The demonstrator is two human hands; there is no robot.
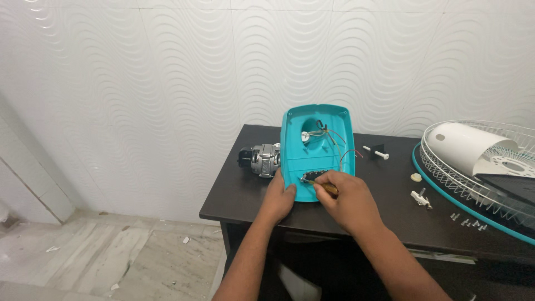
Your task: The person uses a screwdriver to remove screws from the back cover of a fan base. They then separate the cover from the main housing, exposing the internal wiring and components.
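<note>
- The teal plastic fan base housing, a rounded rectangle turned with its hollow inner side toward the camera, is standing on the near middle of the dark wooden bench; its long axis is running from the person up toward the white wavy-tiled wall.
- The left hand is gripping the housing's lower left edge, fingers closed on the rim.
- The right hand is pinching a slim yellow-handled screwdriver, fingers clamped on the handle; the tool is lying roughly level, its tip pointing left into the housing's dark lower part.
- Thin coloured wires are trailing from one round hole in the housing's upper half.
- One silver metal fan motor is lying just left of the housing, its shaft end pointing left.
- One white wire fan guard with a teal rim is resting at the bench's right end, holding one white motor cover.
- About six small screws are lying near the guard; the exact count is hard to tell.
- One white plastic clip is sitting between the housing and the guard.
</note>
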